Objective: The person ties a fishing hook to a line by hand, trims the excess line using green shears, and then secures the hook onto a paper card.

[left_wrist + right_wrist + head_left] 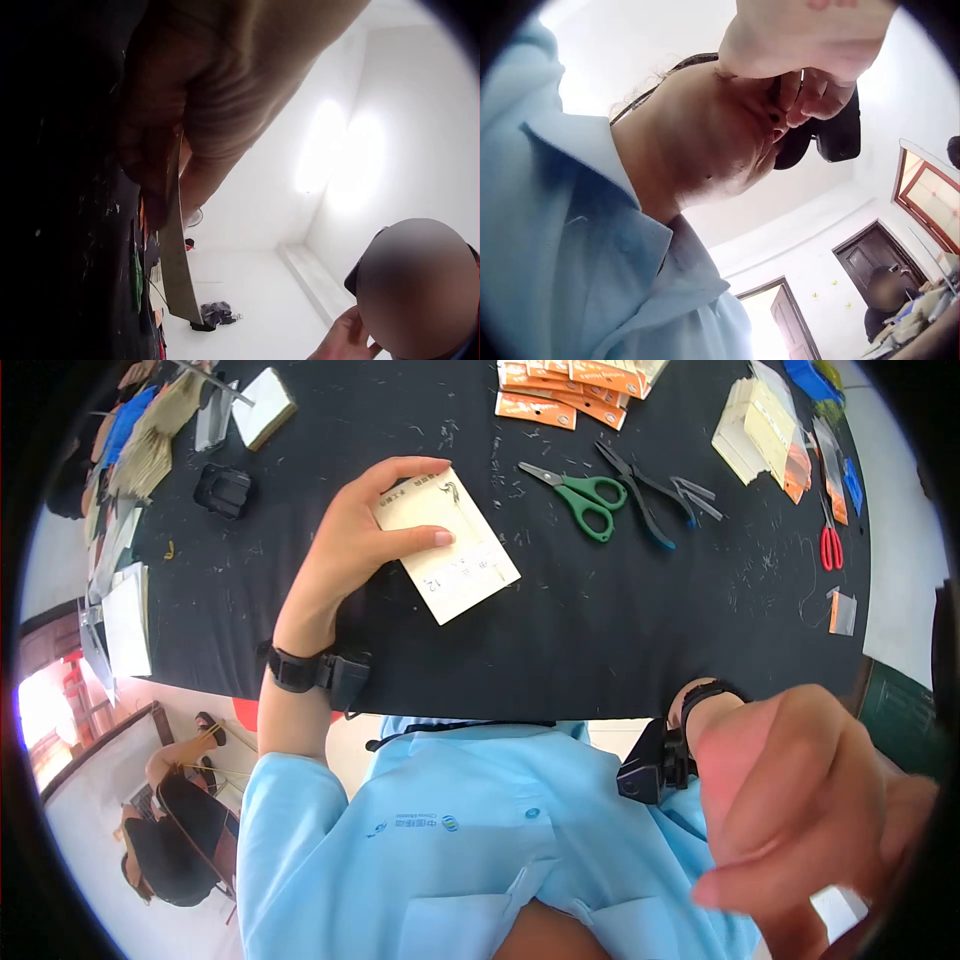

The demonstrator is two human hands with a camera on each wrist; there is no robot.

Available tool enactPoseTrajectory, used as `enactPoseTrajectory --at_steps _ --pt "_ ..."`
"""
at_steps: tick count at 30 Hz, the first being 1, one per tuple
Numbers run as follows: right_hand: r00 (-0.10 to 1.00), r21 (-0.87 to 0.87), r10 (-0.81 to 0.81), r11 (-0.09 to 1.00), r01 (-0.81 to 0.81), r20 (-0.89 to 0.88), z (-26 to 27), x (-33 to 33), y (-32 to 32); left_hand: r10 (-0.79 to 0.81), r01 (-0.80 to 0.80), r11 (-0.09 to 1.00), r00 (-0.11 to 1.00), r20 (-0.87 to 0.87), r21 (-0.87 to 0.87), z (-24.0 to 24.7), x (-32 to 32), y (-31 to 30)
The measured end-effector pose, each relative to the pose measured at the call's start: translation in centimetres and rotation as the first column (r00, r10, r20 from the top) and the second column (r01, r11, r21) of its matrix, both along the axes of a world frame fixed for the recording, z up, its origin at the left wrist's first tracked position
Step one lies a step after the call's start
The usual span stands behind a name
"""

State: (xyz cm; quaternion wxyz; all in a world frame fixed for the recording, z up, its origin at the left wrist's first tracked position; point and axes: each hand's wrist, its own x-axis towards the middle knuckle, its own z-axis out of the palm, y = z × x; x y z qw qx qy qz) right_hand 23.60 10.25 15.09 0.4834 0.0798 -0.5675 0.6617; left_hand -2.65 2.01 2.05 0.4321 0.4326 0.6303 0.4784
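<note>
My left hand (350,535) holds a cream paper card (455,560) over the black table, thumb on its upper face and fingers at its far edge. The card bears printed characters and handwriting, including "12". Seen nearly edge-on in the left wrist view, the card (180,270) looks thin and slightly bent below the hand. My right hand (800,800) is raised close to the head camera, blurred, its fingers curled. In the right wrist view the right hand (817,67) is up against the face, with no object visible in its fingers.
Right of the card lie green-handled scissors (590,505) and pliers (645,490). Orange packets (570,390) are stacked at the back. Cream packets (755,430) and red-handled scissors (830,545) lie at right. A black tray (222,490) and paper stacks (150,450) are at left.
</note>
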Motion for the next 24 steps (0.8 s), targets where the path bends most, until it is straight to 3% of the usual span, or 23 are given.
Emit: enactPoseTrajectory --at_steps 2,4,5,12,16,24 --pt "0.997 0.063 -0.062 0.996 0.065 -0.043 0.2 -0.8 -0.2 0.016 -0.016 1.0 1.0 -0.013 0.007 -0.1 -0.1 -0.2" --pt "0.987 0.126 -0.118 0.983 0.132 -0.11 0.4 -1.3 0.1 0.044 -0.023 0.994 0.98 -0.196 0.11 -0.3 -0.6 -0.1" --pt "0.976 0.076 -0.176 0.979 0.187 -0.129 0.1 -0.7 0.3 0.014 0.029 0.992 0.945 -0.328 0.125 -0.5 -1.1 -0.1" --pt "0.938 0.085 -0.333 0.936 0.341 -0.095 0.8 -1.2 1.5 0.082 -0.043 0.994 0.897 -0.435 0.098 1.5 -1.7 -0.3" --pt "0.939 0.13 -0.328 0.931 0.34 -0.104 1.4 -0.6 2.2 0.065 -0.017 0.995 0.858 -0.51 0.099 2.6 -3.7 0.7" --pt "0.952 0.197 -0.3 0.931 0.307 -0.069 1.6 1.8 3.9 -0.056 0.042 0.998 0.874 -0.483 -0.039 1.6 -8.1 4.5"
